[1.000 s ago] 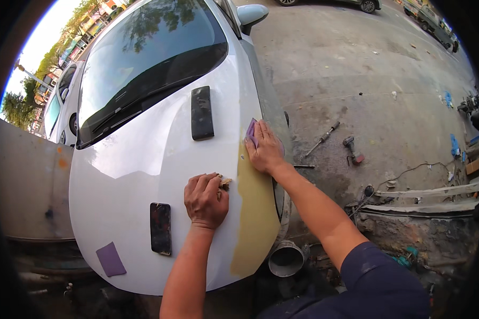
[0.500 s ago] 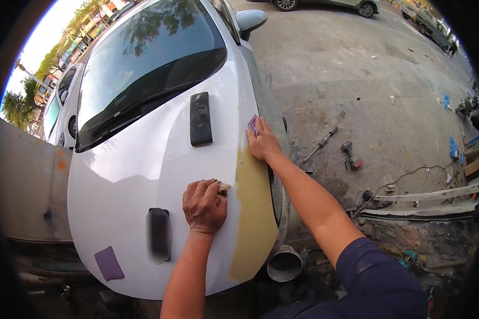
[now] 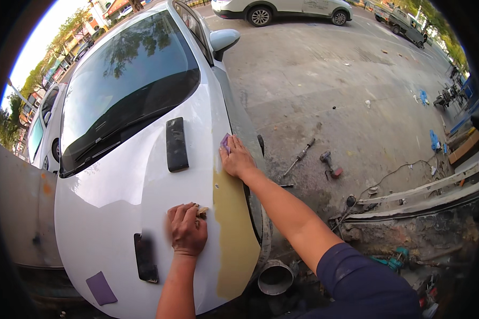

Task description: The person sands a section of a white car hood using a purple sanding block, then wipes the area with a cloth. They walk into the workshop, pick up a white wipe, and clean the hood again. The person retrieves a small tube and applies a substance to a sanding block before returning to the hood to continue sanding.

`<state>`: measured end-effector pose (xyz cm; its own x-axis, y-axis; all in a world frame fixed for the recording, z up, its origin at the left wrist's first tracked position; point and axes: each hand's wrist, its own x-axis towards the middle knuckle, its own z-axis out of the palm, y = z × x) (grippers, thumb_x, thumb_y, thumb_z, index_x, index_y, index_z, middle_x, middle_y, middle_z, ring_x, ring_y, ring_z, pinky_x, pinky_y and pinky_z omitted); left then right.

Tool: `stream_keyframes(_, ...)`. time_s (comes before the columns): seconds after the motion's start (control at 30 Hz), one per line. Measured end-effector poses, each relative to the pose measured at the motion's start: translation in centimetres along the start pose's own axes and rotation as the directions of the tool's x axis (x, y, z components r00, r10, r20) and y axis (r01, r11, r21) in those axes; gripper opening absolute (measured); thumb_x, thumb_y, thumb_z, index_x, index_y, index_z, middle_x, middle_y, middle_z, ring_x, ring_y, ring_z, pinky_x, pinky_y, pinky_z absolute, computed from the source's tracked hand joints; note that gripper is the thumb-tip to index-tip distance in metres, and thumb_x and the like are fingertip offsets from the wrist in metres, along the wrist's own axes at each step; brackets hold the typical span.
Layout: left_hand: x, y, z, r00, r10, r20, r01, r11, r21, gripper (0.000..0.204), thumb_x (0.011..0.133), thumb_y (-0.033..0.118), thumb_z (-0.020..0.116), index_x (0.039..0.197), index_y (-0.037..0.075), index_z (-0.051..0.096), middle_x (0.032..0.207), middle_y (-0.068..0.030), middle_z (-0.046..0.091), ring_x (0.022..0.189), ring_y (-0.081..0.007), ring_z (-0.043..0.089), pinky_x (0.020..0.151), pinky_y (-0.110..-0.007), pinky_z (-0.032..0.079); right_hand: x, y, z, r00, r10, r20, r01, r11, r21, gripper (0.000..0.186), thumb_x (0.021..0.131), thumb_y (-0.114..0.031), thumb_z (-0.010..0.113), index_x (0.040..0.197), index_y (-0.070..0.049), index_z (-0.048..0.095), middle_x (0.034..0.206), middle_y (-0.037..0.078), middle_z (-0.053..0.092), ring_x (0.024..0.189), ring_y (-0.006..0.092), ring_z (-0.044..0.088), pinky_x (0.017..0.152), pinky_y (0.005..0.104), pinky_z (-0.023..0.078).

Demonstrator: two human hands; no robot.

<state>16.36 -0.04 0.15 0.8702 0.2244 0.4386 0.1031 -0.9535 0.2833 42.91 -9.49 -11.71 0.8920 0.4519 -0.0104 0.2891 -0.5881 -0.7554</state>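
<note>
Outdoors on a stained concrete yard (image 3: pixel 330 80), a white car hood (image 3: pixel 122 202) filled the left half of the frame, with a tan filler strip (image 3: pixel 234 223) running down its right edge. Left hand (image 3: pixel 188 232) was curled shut, pressing a small brownish sanding scrap (image 3: pixel 201 211) flat against the paint just left of the strip. Right hand (image 3: pixel 238 158) sat higher up at centre frame, fingers spread over a purple sandpaper piece (image 3: pixel 225 142) on the hood's edge.

My guess at what could go wrong: the scrap wandering left and scuffing good white paint, or slipping off the rounded edge. Two black sanding blocks (image 3: pixel 176 144) and a purple square sheet (image 3: pixel 101 287) lay on the hood, leaving decent room between them. A screwdriver (image 3: pixel 299 157) lay on the ground to the right.
</note>
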Motion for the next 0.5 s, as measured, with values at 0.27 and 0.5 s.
stream_keyframes(0.27,0.2,-0.1,-0.2,1.0,0.012,-0.018,-0.012,0.999,0.034,0.025,0.078,0.008,0.073,0.102,0.006,0.076,0.117,-0.0098,0.077,0.117,-0.0365,0.069,0.104,-0.049,0.054,-8.2,2.0,0.7,0.947,-0.318,-0.05,0.318,0.948,-0.008,0.078,0.116,-0.044,0.047,0.175,0.004,0.03,0.183,0.026,0.028,0.171,0.0407,0.024,0.139,0.0524,0.02)
stream_keyframes(0.5,0.4,0.0,-0.1,0.999,0.016,-0.04,-0.014,0.999,0.051,0.022,0.079,0.01,0.071,0.1,0.007,0.077,0.115,-0.0092,0.079,0.114,-0.0348,0.071,0.102,-0.048,0.055,-4.4,0.4,0.5,0.977,-0.203,-0.057,0.2,0.978,-0.049,0.079,0.115,-0.043,0.049,0.174,0.005,0.03,0.183,0.026,0.029,0.171,0.0426,0.025,0.14,0.0509,0.02)
